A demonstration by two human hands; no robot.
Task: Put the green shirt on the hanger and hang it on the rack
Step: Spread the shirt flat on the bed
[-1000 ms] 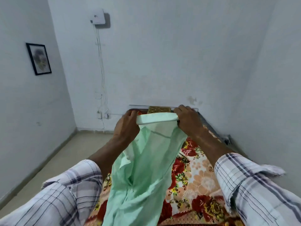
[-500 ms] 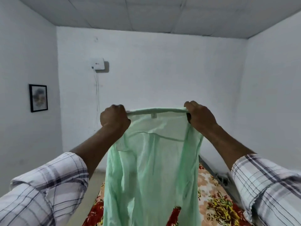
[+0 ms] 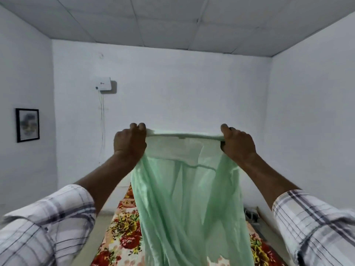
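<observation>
The pale green shirt hangs in front of me, stretched by its collar between both hands at chest height. My left hand grips the collar's left end with curled fingers. My right hand grips the right end the same way. The body of the shirt drapes down over the bed and out of the bottom of the view. No hanger or rack is in view.
A bed with a red and yellow floral cover lies below the shirt. White walls enclose the room, with a framed picture on the left and a white box with hanging wires on the far wall.
Both hands have lifted the shirt higher and pulled the collar wider apart. The view has tilted up, so the ceiling shows and less of the bed.
</observation>
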